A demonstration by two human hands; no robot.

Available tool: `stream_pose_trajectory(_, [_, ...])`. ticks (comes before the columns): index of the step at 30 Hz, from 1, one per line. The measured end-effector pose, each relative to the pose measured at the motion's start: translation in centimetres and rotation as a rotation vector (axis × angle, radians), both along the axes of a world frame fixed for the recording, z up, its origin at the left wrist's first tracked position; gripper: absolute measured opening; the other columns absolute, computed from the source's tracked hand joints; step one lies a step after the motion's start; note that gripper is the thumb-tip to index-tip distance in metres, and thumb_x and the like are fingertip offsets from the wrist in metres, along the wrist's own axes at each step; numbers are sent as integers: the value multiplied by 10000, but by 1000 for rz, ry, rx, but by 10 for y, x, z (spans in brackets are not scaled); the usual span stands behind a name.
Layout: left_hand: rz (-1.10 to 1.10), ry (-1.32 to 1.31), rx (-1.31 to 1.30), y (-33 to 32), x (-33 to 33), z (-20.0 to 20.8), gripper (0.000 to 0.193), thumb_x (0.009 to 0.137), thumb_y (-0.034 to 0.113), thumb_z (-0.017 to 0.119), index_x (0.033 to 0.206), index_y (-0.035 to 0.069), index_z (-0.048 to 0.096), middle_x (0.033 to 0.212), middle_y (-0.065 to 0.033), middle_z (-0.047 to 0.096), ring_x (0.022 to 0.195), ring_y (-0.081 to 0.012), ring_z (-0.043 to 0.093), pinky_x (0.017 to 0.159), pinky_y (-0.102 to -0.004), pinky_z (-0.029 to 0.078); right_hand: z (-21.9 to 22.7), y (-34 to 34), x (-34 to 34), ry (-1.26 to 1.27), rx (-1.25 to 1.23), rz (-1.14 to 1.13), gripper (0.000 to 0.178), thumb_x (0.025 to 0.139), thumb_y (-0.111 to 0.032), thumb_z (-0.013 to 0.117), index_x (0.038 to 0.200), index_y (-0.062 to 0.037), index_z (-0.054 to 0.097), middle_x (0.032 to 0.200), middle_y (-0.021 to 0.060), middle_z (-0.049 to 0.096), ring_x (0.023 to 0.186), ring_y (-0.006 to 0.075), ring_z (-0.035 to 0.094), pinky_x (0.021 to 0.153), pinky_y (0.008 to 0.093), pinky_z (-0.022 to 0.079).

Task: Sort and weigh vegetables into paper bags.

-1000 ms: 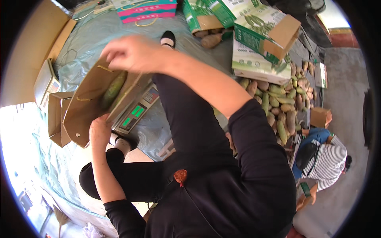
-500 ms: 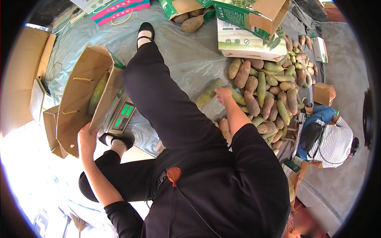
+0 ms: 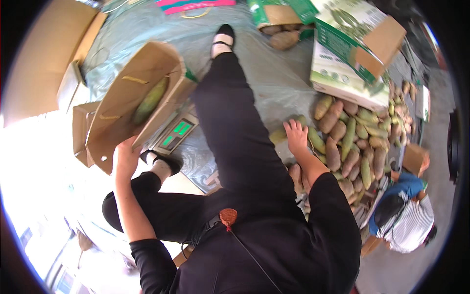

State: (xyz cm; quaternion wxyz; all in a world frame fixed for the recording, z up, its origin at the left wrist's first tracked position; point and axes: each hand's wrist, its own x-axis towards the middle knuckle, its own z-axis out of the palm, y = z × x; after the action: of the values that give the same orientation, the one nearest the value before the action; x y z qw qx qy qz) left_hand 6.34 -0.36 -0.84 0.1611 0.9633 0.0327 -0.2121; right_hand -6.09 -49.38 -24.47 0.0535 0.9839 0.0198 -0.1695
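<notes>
A tall brown carton (image 3: 164, 117) with yellow cord handles stands tilted at the left, beside a digital scale (image 3: 177, 135) with green lit displays. One long green radish (image 3: 151, 100) lies inside it. My left hand (image 3: 126, 158) is closed on the carton's near rim. To the right, my right hand (image 3: 296, 138) lies palm down with spread fingers over a green radish (image 3: 278, 136), partly hidden beneath it. Next to that hand spreads a pile of green radishes (image 3: 348, 135) and brownish, soil-coloured roots (image 3: 333, 154).
White and green boxes (image 3: 338, 73) stand behind the pile. Another green box (image 3: 279, 17) holds brown roots at the far side. My legs (image 3: 232, 127) stretch across the plastic sheet (image 3: 274, 73). A person in a striped shirt (image 3: 411, 223) works at the right.
The whole view has shifted, so things sit farther right. My right hand's fingers have spread out over the radish beside the pile. My left hand stays on the carton's rim.
</notes>
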Motion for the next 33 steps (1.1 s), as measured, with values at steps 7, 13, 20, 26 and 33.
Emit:
stream_pose_trajectory(7, [89, 42, 20, -11, 1, 8, 275, 790, 56, 592, 1045, 95, 686, 880, -188, 662, 824, -350, 637, 758, -403, 490, -15, 7, 21, 320, -206, 382, 292, 861, -143, 518, 1151, -169, 546, 1097, 8, 540, 1127, 187, 482, 984, 543, 327])
stream_pose_trajectory(13, [90, 23, -19, -8, 0, 4, 297, 791, 39, 586, 1061, 109, 688, 909, -195, 660, 878, -362, 629, 800, -412, 489, -24, -6, 33, 304, -151, 196, 435, 780, -215, 644, 1189, -158, 506, 1113, 34, 543, 1095, 216, 518, 931, 556, 365])
stream_pose_trajectory(20, [54, 14, -16, -10, 4, 4, 288, 799, 61, 608, 1069, 125, 685, 926, -194, 659, 904, -367, 622, 810, -430, 485, 35, -11, 124, -201, 732, -531, 685, 649, -235, 772, 1246, -100, 464, 1185, 128, 572, 1114, 311, 551, 905, 442, 441])
stream_pose_trajectory(26, [-30, -29, 23, 0, 0, 0, 283, 775, 106, 650, 1055, 64, 663, 911, -223, 649, 908, -389, 610, 790, -449, 479, 207, 85, 235, -552, 1126, -54, 723, 651, -133, 811, 1275, -8, 466, 1194, 120, 585, 1139, 209, 543, 983, 346, 414])
stream_pose_trajectory(33, [-66, -60, 1, 4, -3, -4, 313, 768, 74, 648, 1076, 19, 645, 930, -244, 644, 932, -406, 605, 805, -450, 473, 317, 245, 253, -620, 974, 501, 556, 629, -289, 790, 1115, -140, 565, 1060, 96, 587, 1038, 295, 557, 844, 488, 410])
